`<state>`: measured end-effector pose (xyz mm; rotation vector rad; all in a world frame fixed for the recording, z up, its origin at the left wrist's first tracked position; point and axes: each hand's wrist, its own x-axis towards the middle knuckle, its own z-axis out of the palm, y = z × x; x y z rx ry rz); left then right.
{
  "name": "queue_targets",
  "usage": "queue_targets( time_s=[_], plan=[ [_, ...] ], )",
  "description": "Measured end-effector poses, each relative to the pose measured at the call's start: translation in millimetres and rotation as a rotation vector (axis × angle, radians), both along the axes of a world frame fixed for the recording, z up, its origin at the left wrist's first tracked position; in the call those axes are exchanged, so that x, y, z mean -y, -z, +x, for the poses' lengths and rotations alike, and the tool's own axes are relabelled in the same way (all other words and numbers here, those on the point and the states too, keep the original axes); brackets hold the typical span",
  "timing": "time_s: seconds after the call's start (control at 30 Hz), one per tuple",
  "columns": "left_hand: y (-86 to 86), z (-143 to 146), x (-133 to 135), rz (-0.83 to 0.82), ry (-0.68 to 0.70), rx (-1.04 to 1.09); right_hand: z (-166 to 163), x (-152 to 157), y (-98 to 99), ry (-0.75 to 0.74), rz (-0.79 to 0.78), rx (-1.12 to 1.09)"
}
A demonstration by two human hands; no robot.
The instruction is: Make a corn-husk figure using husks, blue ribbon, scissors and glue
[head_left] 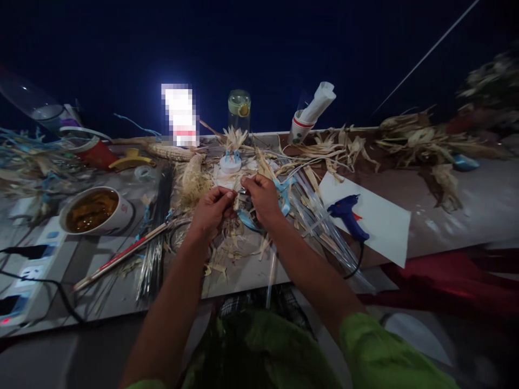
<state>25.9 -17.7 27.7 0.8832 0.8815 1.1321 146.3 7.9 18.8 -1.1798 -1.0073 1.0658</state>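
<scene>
Pinched fingertips of the left hand and right hand come close together on a small pale piece, mostly hidden by the fingers, its shape hard to make out. Far left of that grip, a white power strip is cut off by the picture's edge; nearer, a white bowl holds something brown and bears a reddish mark too small to read. Between bowl and grip, a red stick crosses a bundle of thin rods. Beyond the left hand, a glowing upright object is pixelated past reading. Just below the grip, a blue ribbon disappears partly behind the right hand. Beyond and to the right stands a paper cup with a red rim and an unclear green print. Further right, a blue glue gun covers part of a white sheet; past it, dry husks fade into dark blur.
</scene>
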Motion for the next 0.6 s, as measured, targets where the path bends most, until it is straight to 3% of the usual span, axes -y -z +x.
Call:
queue_targets(
  time_s=[0.23, 0.6],
  plan=[
    [0.9, -4.1, -0.8, -0.078, 0.043, 0.024, -1.2, -0.4, -0.4, -0.070, -0.037, -0.138],
    [4.2, -7.9, -4.3, -0.216, 0.065, 0.191, -2.3, 0.2, 1.0, -0.086, -0.031, -0.148]
  ],
)
